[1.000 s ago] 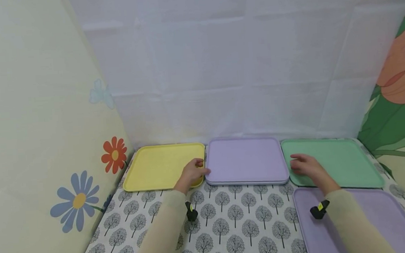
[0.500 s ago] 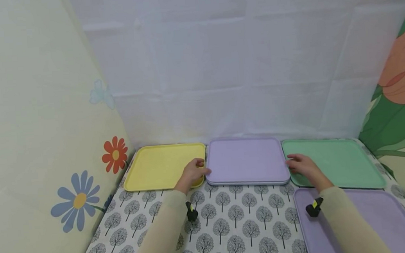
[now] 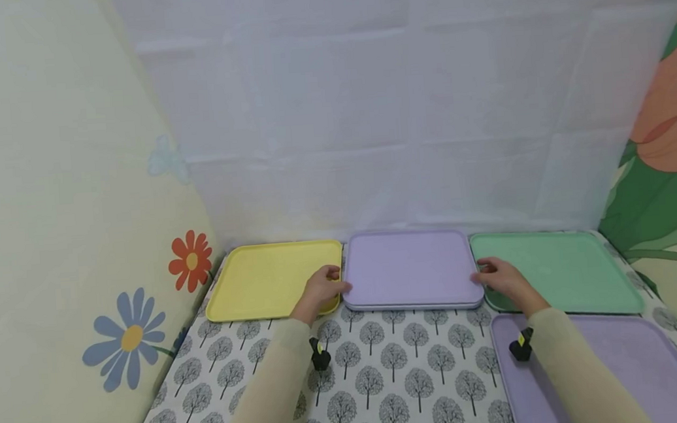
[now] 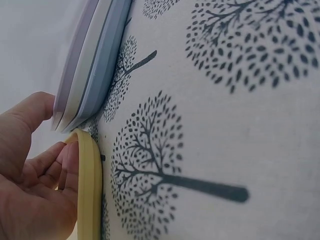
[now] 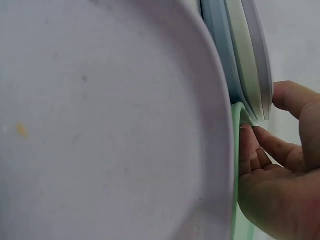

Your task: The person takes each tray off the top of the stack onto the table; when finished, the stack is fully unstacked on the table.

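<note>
A stack of trays, with a lilac tray (image 3: 411, 267) on top, lies at the back middle. The wrist views show a pale tray (image 4: 88, 65) and a blue tray (image 5: 220, 45) beneath it. My left hand (image 3: 319, 291) is at the stack's left edge, thumb touching the lilac rim, the other fingers bent over the yellow tray (image 3: 266, 279). At the right edge, my right hand (image 3: 505, 280) has its thumb against the lilac rim and its other fingers over the green tray (image 3: 561, 271). Neither hand's fingers are seen wrapped round the stack.
Another lilac tray (image 3: 626, 362) lies at the front right, partly under my right forearm. The table has a cloth (image 3: 393, 371) with a tree print. A white sheet (image 3: 366, 104) hangs behind, and flower-patterned panels (image 3: 80, 223) stand at both sides.
My right hand has moved left from over the green tray to the stack's right edge, and its thumb now touches the rim. My left hand has stayed in place.
</note>
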A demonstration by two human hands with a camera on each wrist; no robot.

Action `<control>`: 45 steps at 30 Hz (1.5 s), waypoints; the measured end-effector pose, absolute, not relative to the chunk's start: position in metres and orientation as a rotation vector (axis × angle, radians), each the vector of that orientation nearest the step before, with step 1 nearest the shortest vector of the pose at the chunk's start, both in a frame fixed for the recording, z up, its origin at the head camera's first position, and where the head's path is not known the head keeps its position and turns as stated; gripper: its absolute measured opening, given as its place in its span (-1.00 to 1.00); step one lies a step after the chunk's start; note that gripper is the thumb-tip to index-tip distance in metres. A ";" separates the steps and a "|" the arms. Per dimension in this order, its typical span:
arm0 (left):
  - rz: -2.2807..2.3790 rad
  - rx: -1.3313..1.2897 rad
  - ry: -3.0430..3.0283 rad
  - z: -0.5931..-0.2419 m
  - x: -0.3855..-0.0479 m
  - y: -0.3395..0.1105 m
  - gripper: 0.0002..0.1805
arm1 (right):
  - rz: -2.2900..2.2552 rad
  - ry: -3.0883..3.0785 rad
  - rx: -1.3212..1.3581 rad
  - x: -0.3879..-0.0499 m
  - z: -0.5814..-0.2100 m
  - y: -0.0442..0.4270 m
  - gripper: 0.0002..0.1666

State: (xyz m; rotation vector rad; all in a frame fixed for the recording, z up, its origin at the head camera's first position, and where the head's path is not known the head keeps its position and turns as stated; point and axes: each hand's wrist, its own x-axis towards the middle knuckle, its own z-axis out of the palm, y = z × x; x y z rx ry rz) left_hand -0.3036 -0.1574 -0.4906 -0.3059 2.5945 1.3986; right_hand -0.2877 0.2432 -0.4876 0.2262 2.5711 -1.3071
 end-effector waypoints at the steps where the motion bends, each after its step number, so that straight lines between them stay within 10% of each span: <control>1: 1.396 -0.306 2.598 -0.490 -0.303 -0.158 -0.33 | -1.294 2.575 0.230 -0.288 -0.487 0.243 -0.17; 45: 1.153 -0.345 2.773 -0.471 -0.305 -0.147 -0.61 | -1.238 2.557 0.159 -0.291 -0.489 0.238 -0.11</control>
